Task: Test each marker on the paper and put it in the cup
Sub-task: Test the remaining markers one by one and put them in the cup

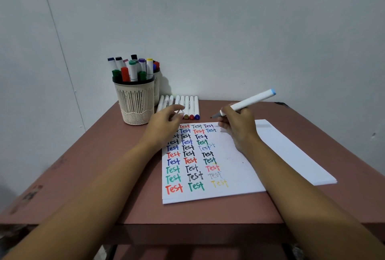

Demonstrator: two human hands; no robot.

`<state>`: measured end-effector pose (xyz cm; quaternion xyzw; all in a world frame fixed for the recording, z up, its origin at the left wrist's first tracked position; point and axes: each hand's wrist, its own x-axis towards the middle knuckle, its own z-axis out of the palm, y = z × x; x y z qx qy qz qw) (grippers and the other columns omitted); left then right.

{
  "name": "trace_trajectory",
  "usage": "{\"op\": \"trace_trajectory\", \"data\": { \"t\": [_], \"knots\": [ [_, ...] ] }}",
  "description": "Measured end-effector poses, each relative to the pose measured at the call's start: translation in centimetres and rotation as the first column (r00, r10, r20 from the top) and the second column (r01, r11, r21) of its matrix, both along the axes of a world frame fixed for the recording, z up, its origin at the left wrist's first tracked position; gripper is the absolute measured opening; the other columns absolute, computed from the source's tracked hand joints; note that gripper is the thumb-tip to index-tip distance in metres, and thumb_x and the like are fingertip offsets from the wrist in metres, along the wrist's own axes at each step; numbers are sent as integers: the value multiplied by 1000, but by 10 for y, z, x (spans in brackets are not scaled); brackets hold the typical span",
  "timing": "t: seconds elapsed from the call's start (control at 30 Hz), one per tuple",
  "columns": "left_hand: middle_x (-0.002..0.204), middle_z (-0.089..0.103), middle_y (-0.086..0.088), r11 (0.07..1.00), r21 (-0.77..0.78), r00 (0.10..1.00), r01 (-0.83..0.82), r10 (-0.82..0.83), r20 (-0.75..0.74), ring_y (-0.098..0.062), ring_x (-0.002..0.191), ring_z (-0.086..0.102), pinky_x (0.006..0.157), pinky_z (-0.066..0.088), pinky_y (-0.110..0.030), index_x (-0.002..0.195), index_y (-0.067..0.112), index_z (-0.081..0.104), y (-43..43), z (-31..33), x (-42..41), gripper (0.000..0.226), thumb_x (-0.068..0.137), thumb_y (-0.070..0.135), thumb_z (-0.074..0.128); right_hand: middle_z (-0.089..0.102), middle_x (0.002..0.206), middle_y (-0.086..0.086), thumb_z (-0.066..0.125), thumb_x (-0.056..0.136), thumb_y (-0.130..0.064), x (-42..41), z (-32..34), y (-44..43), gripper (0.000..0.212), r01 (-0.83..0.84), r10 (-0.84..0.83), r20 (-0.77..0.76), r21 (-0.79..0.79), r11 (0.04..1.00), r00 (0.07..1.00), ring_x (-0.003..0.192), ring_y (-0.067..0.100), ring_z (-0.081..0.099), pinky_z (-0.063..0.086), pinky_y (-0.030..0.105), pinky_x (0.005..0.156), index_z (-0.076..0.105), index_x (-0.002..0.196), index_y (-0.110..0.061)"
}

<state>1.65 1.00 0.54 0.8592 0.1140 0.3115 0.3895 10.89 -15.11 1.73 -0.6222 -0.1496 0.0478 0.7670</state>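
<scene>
Well, markers (131, 70) crowd the cup (135, 101); right hand (239, 127) grips another marker (250, 100).

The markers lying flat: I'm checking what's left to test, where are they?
Head view: the markers lying flat sit at the far edge of the table, right of the cream cup, partly behind the left hand.

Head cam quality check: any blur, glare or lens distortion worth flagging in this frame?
Head view: the wide-angle lens bows the seam in the wall and the table edges. The light is soft and even, and the cup casts only a faint shadow. There is no glare on the paper, and its writing reads sharp. The left hand shows slight blur at its fingertips, while the right hand and its marker look crisp.
</scene>
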Motion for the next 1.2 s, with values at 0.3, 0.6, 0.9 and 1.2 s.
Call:
{"op": "trace_trajectory", "data": {
  "t": [0.3, 0.6, 0.9, 1.2],
  "knots": [
    [91, 63, 8, 991, 56, 992, 123, -123, -7, -8, 87, 61, 77, 49, -20, 106, 14, 61, -12, 4, -3, 22, 88, 26, 61, 50, 64, 2, 62, 88, -11, -13, 3, 3, 25, -186, 186, 56, 9, 982, 981, 54, 10, 42, 32, 27, 53, 61, 65, -20],
    [87, 66, 6, 974, 92, 976, 208, -212, 38, -9, 82, 62, 73, 46, -19, 106, 14, 65, -17, 5, -7, 19, 90, 23, 58, 51, 63, 2, 60, 90, -10, -21, 3, 3, 16, -292, 302, 85, -109, 950, 950, 56, 10, 43, 32, 26, 54, 63, 75, -15],
    [66, 57, 10, 957, 20, 957, 291, -291, 4, 4, 49, 47, 52, 36, -10, 89, 15, 61, -20, 9, -10, 14, 95, 20, 50, 53, 60, 0, 59, 91, -9, -20, 2, 1, 9, -462, 462, 4, 12, 887, 887, 51, 6, 45, 41, 16, 49, 62, 83, -9],
    [69, 59, 7, 955, -26, 954, 297, -296, 43, 1, 50, 45, 54, 37, -22, 92, 7, 61, -24, 6, -10, 14, 94, 17, 51, 54, 63, 2, 58, 91, -7, -19, -3, 4, 2, -497, 500, -30, 82, 864, 865, 54, 8, 51, 48, 16, 54, 59, 90, -5]
  ]
}}
